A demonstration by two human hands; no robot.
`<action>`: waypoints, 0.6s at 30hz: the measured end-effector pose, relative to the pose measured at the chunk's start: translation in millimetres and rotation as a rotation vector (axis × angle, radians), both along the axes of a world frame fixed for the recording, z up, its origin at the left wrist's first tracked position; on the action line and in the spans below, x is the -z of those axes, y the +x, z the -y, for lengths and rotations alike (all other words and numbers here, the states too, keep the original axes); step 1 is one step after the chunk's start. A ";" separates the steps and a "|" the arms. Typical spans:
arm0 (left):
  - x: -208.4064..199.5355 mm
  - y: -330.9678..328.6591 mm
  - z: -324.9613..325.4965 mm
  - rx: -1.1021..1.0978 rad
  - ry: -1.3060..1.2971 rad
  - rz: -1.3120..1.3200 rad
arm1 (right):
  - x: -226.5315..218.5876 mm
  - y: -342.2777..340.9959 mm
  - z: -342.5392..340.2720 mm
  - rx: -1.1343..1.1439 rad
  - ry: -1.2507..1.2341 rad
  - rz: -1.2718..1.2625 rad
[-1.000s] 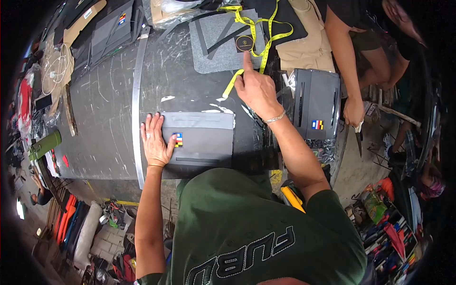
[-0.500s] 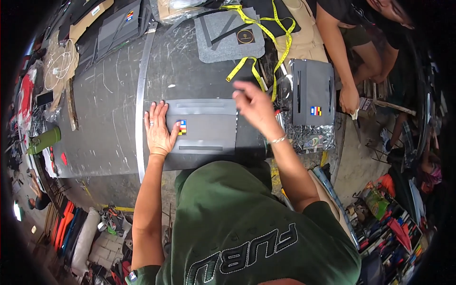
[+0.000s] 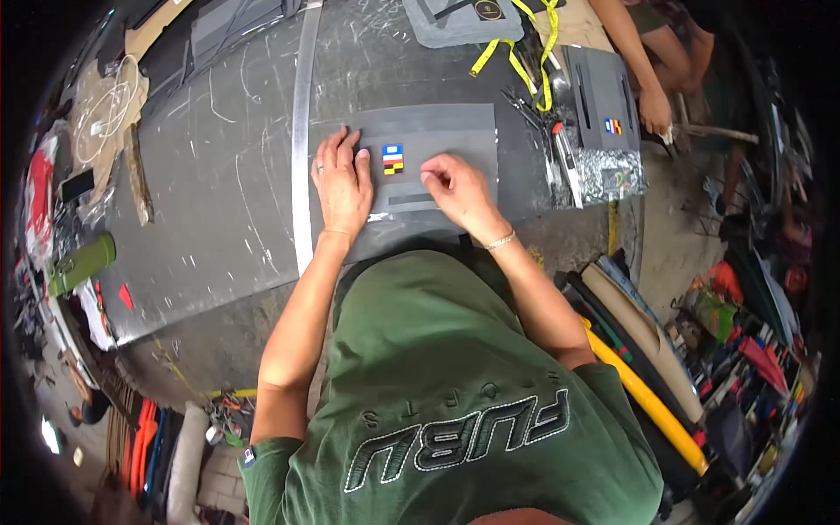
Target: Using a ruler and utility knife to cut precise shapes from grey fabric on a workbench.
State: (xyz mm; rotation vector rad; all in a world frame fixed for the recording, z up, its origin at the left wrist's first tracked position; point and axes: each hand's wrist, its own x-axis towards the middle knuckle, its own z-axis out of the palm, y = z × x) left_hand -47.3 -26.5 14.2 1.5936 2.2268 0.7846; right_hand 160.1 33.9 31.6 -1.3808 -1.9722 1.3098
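Observation:
A grey flat panel (image 3: 455, 131) lies on the dark worktable, with a small patch of coloured squares (image 3: 393, 160) on it and a darker narrow strip (image 3: 411, 199) along its near side. My left hand (image 3: 343, 188) rests on the panel's left edge, fingers stretched out and holding nothing. Over the panel's right half is my right hand (image 3: 458, 194), its thumb and fingers drawn together. Whatever is between those fingertips, if anything, is too small to make out.
A long metal ruler (image 3: 304, 140) crosses the table left of the panel. To the right are a yellow tape measure (image 3: 544, 70), a cutter (image 3: 567, 162) and a similar grey panel (image 3: 599, 96). Another person's hand (image 3: 655, 112) is beyond. A green case (image 3: 83, 262) sits far left.
My right hand has come down and left, from beyond the panel's right edge to over the panel. My left hand stays at the left edge. The whole view has shifted.

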 end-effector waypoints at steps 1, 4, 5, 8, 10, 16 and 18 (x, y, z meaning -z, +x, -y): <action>-9.7 1.7 2.8 0.018 0.006 0.018 | -2.1 -2.7 0.9 0.034 -0.017 0.031; -28.9 -3.1 11.7 -0.024 -0.111 0.202 | 0.4 -9.1 -0.2 0.100 -0.036 0.097; -29.8 -7.3 10.0 -0.072 -0.154 0.447 | 0.2 -10.6 0.6 0.122 -0.041 0.115; -35.5 -15.0 3.6 -0.134 -0.204 0.758 | -7.5 -13.7 2.1 0.132 -0.039 0.158; -40.2 -16.4 -8.3 -0.183 -0.217 0.877 | 0.5 -13.3 3.4 0.132 -0.039 0.179; -18.3 -27.8 -37.4 -0.134 -0.195 0.658 | -1.4 -12.8 -3.4 -0.019 -0.061 0.198; -27.8 -23.5 -45.8 -0.077 -0.271 0.535 | -2.4 -18.0 -13.2 0.006 0.043 0.124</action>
